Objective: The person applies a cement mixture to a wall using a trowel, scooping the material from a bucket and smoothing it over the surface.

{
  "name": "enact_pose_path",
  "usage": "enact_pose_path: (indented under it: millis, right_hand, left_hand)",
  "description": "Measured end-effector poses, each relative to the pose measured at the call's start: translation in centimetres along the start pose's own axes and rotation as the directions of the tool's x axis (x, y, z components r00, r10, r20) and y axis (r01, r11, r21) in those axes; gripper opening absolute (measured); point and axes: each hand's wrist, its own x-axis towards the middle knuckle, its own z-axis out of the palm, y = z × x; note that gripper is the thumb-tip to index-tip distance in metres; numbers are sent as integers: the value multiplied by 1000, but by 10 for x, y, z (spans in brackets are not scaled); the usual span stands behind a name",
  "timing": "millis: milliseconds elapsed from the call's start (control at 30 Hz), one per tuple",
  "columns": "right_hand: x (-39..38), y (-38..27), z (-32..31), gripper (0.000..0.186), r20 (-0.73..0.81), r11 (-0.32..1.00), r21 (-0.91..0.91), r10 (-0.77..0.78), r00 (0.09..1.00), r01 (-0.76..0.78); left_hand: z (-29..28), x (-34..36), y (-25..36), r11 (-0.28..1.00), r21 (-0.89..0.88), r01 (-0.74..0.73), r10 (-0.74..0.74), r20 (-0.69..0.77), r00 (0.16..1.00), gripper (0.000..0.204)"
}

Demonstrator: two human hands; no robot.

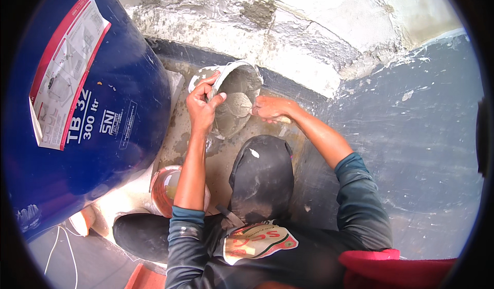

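A white bucket (198,76), smeared with grey mortar, is tilted with its mouth toward me. My left hand (202,102) grips its rim on the left side, thumb inside and fingers outside. My right hand (272,109) is closed around the handle of a trowel (240,104). The trowel's rounded blade, coated in wet mortar, is at the bucket's mouth. Grey mortar (226,123) coats the inside of the bucket.
A large blue water tank (118,67) with a paper label stands at left. A reddish container (165,186) sits beside my left forearm. Ahead is a rough, partly plastered wall (288,42); a dark grey wall (411,134) rises at right. A white cord (76,253) lies lower left.
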Motion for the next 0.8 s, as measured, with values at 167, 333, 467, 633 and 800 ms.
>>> enact_pose_path:
  millis: [167, 333, 467, 633, 800]
  right_hand:
    - [-9, 9, 9, 35, 172, 800, 600, -116, 978, -10]
    - [-16, 11, 9, 34, 98, 578, 813, -268, 958, 79]
    - [-22, -3, -15, 31, 12, 760, 643, -137, 990, 97]
    - [-48, -21, -33, 31, 17, 775, 619, -177, 984, 129]
    - [-74, -45, -42, 31, 31, 741, 662, -176, 984, 111]
  left_hand:
    - [3, 2, 6, 985, -172, 26, -32, -37, 999, 32]
    - [-12, 7, 6, 967, -255, -6, -52, -218, 975, 32]
    - [-26, 4, -7, 873, -487, 9, -197, -335, 921, 28]
    - [-39, 2, -9, 759, -647, 75, -397, -369, 841, 26]
    - [-52, 1, -30, 737, -675, 15, -396, -414, 820, 26]
